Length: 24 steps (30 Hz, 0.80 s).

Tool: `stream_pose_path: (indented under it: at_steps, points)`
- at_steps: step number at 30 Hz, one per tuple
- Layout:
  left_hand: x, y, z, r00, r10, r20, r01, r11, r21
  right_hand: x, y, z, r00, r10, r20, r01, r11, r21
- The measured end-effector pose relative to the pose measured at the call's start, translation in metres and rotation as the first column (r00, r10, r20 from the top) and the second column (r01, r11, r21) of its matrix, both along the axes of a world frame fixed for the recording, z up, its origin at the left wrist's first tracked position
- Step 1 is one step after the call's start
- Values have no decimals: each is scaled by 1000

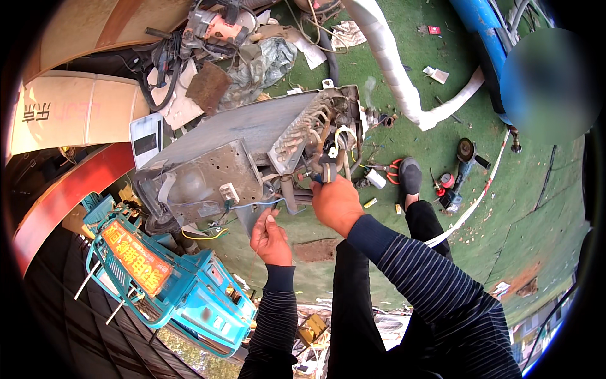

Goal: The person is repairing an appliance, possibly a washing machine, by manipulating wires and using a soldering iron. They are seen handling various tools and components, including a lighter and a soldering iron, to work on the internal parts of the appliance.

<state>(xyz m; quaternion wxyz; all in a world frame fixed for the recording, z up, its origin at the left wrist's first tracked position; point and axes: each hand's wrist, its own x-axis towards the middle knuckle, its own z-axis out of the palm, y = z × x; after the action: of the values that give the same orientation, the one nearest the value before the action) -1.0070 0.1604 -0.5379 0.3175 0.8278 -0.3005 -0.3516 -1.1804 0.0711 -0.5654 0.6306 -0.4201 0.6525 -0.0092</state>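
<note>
An opened air conditioner outdoor unit (218,136) lies on green flooring in front of me. Its copper pipes (315,126) and finned coil are exposed at its right end. My right hand (341,203) is closed round a dark tool (325,172) held against the pipework; its kind is mostly hidden. Lower left of that, my left hand (271,239) has its fingers drawn together beside a blue wire (259,203) that runs from the unit's metal panel. What the left fingers pinch, if anything, is too small to make out.
Red-handled pliers (392,172) lie near my shoe (409,177), with an angle grinder (466,167) farther right. A blue cylinder (483,31) and a white wrapped pipe (391,63) are at upper right. A teal vehicle (211,309) stands left; a power tool (218,28) lies behind the unit.
</note>
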Motion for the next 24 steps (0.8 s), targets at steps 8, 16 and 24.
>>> stream_pose_path:
  at_steps: [8, 16, 24]
  points:
    - [-2, -3, -1, 1000, 6, 2, -6, 1000, 0, 1, 2, -4, 999, -33, 19, 33, 999, -9]
    - [0, -3, -4, 1000, 20, -15, -20, 1000, 0, 0, 7, -7, 987, -162, 18, 162, 987, 7]
    - [-1, -4, -4, 1000, 6, -12, -6, 1000, -2, -3, 9, -10, 995, -91, 39, 95, 992, -88]
